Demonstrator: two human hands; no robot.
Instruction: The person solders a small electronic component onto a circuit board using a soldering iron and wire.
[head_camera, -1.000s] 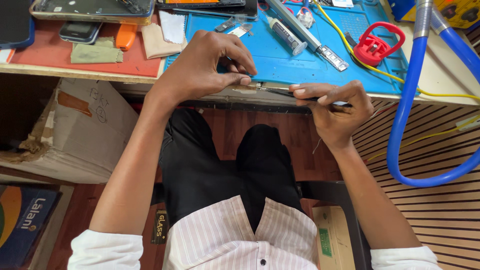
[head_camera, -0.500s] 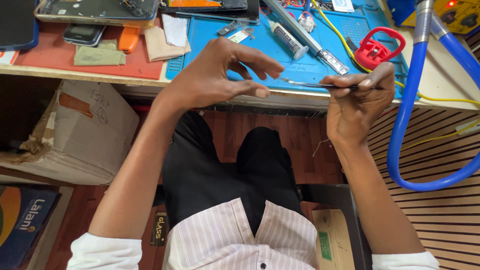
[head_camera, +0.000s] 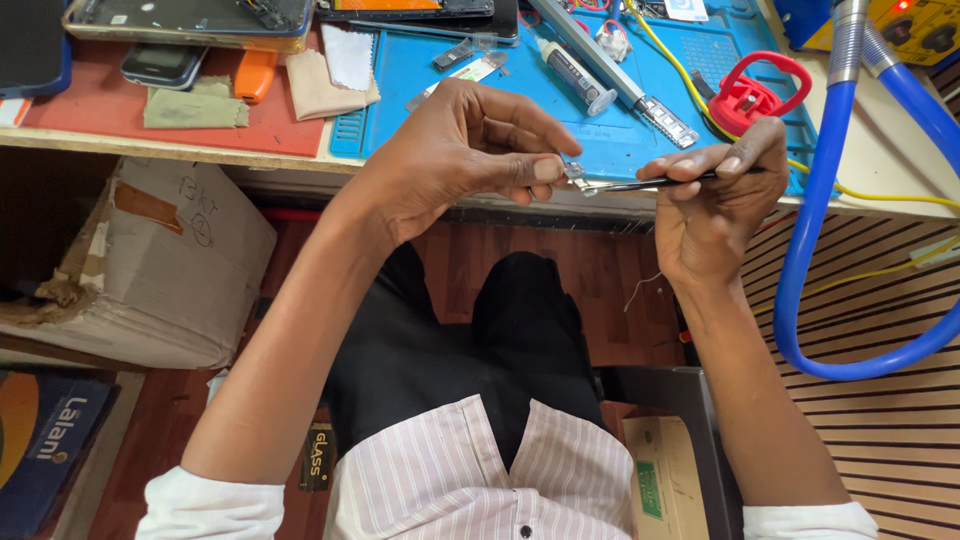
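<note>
The left hand (head_camera: 455, 155) pinches a tiny, pale component (head_camera: 573, 172) between thumb and forefinger, the other fingers curled loosely around it, held in the air just over the near edge of the blue work mat (head_camera: 640, 140). At three o'clock from it, the right hand (head_camera: 715, 195) grips black tweezers (head_camera: 640, 183) in a narrow pinch, their tips meeting the small part. The step in hand looks like fine work on that part with the tweezer tips, picking at it or peeling something from it; the next move seems to call for a steady left pinch and a small, careful pull or press from the right. The part itself is too small to identify, and the fingers hide most of it. At one o'clock from the right hand lies a red suction cup (head_camera: 752, 98); a glue syringe (head_camera: 575, 75) rests at twelve o'clock from the left. The phone frame (head_camera: 190, 20) along the top is cut off.
</note>
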